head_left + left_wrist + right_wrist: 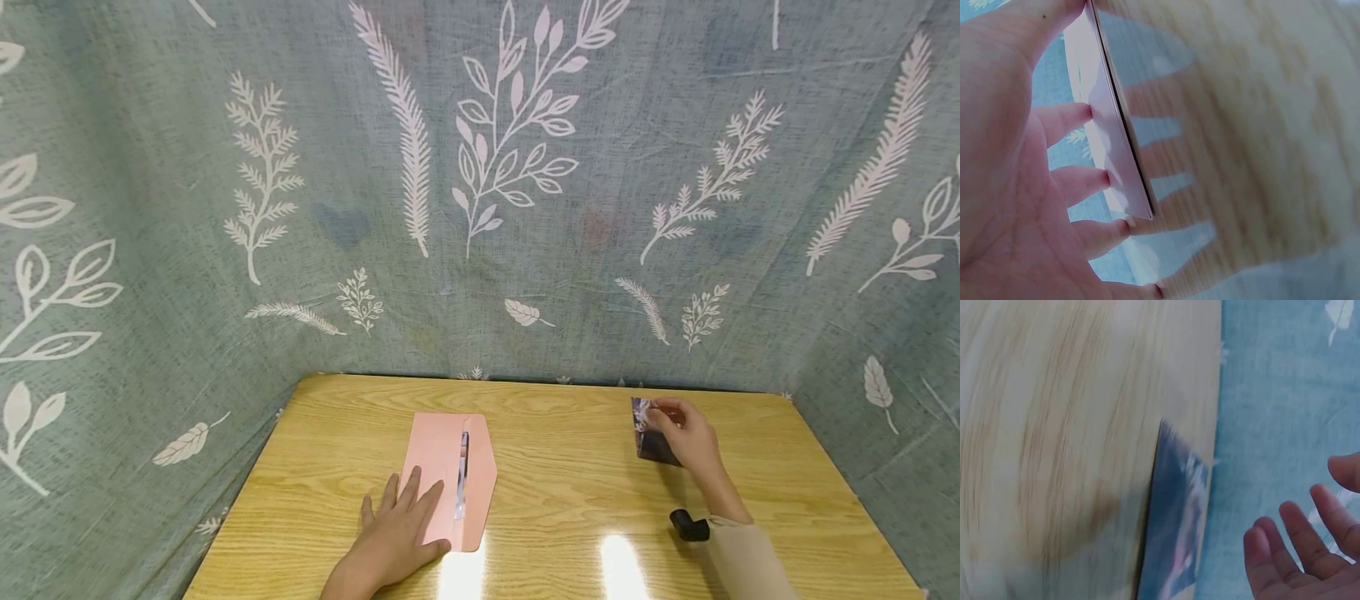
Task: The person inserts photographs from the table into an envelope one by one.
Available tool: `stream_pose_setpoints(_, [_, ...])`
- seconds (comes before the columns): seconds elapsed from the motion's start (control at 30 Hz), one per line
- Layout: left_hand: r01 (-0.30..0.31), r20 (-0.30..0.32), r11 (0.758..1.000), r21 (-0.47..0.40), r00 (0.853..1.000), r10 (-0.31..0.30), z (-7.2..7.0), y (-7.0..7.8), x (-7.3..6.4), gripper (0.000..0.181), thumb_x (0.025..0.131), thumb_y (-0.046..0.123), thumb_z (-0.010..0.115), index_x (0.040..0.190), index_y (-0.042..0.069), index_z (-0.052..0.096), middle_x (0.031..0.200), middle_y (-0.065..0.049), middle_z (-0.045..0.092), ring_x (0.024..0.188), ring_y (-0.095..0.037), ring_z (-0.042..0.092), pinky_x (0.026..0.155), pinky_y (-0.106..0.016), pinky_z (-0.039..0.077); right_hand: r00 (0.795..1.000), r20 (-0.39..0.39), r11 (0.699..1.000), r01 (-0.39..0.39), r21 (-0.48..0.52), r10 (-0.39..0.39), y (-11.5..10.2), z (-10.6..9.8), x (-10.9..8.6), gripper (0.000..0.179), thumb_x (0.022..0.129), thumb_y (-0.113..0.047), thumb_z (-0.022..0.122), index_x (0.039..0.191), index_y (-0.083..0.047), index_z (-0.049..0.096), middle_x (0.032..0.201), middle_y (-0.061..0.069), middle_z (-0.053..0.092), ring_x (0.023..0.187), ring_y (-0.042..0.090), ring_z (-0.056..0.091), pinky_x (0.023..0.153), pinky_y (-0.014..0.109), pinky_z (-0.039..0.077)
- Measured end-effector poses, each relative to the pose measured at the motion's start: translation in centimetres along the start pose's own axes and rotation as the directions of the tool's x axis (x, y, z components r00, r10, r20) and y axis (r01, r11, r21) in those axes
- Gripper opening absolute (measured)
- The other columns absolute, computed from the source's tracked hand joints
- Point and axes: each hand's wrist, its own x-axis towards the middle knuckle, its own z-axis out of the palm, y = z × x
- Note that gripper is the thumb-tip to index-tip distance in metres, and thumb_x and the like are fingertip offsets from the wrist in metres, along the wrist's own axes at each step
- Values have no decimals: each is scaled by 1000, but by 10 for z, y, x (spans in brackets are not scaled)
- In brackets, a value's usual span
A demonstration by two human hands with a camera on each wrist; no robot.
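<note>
A patterned fabric curtain (pixel 480 317), grey-green with white leaf sprigs, hangs at the left, back and right of a wood-grain worktop (pixel 562 467). Left of centre, the person's left hand (pixel 393 537) rests palm down over the near left part of a pink envelope (pixel 435 442), its fingers straight and spread wide, gripping nothing. The envelope lies flat with its pointed flap to the right; just left of that flap, a long narrow opening shows a strip of picture (pixel 462 475) inside. Across a stretch of bare wood, well apart from the envelope, a dark, glossy photo print (pixel 658 447) lies near the back right of the worktop. The person's right hand (pixel 692 437) is over it; the right wrist view shows those fingers loosely bent, with a gap to the thumb, and beside the print rather than round it. Whether any fingertip touches it cannot be told. A small black device (pixel 688 527) sits at the cuff of a pale sleeve (pixel 746 558). The step in hand looks like steadying the envelope while handling the print; lifting that print would call for a light pinch at its edge.
</note>
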Motion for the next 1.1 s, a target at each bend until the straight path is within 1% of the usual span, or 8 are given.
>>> stream_pose_setpoints(0.17, [5,7,1000,-4,1000,-5,0,0,0,84,85,63,68,154,24,41,164,-18,18,146,-52,10,98,-85,5,998,13,998,-62,-9,62,17,-7,4,44,103,-28,58,133,4,55,131,30,55,120,45,51,95,58,44])
stream_pose_setpoints(0.3, [2,9,1000,-4,1000,-2,0,0,0,84,85,64,67,155,25,40,164,-18,18,146,-52,9,98,-85,5,991,24,991,-133,-1,133,27,-12,10,47,102,-27,58,136,5,52,142,32,46,132,50,40,103,62,37])
stream_pose_setpoints(0.4, [0,10,1000,-6,1000,0,-1,0,0,84,85,64,67,155,25,40,164,-18,18,146,-52,9,98,-85,5,982,63,984,-177,-5,177,33,-15,13,54,102,-30,57,142,5,47,149,33,36,136,53,32,106,64,34])
stream_pose_setpoints(0.57, [5,14,1000,-7,1000,-5,-2,1,0,84,85,63,68,155,25,41,164,-18,19,146,-52,10,98,-84,5,963,162,976,-213,-38,217,42,-21,18,69,103,-36,55,151,8,31,152,38,26,136,56,30,106,65,32])
stream_pose_setpoints(0.67, [9,18,1000,-11,1000,-8,-3,2,0,83,85,63,68,155,25,41,164,-18,18,146,-52,9,98,-84,5,960,194,978,-189,-86,202,47,-24,21,74,103,-34,56,151,13,25,150,42,23,136,58,25,107,67,28])
stream_pose_setpoints(0.73, [11,20,1000,-18,1000,-11,-4,2,0,83,86,62,68,155,25,41,164,-18,18,146,-51,9,98,-84,5,964,197,979,-156,-130,179,50,-25,23,76,102,-32,58,149,16,24,148,44,24,135,60,24,106,68,27])
stream_pose_setpoints(0.93, [11,22,1000,-20,1000,-10,-5,3,0,83,86,61,68,155,24,40,164,-18,18,146,-52,8,99,-84,4,981,163,969,-67,-239,108,58,-27,32,75,97,-27,65,144,20,30,142,46,32,130,62,30,106,69,25])
stream_pose_setpoints(1.1, [11,25,1000,0,1000,-11,-4,3,0,84,86,63,67,155,24,40,164,-18,18,146,-52,9,99,-84,6,979,176,956,-51,-289,105,57,-28,37,77,93,-27,65,142,21,30,140,49,30,130,64,24,107,70,16])
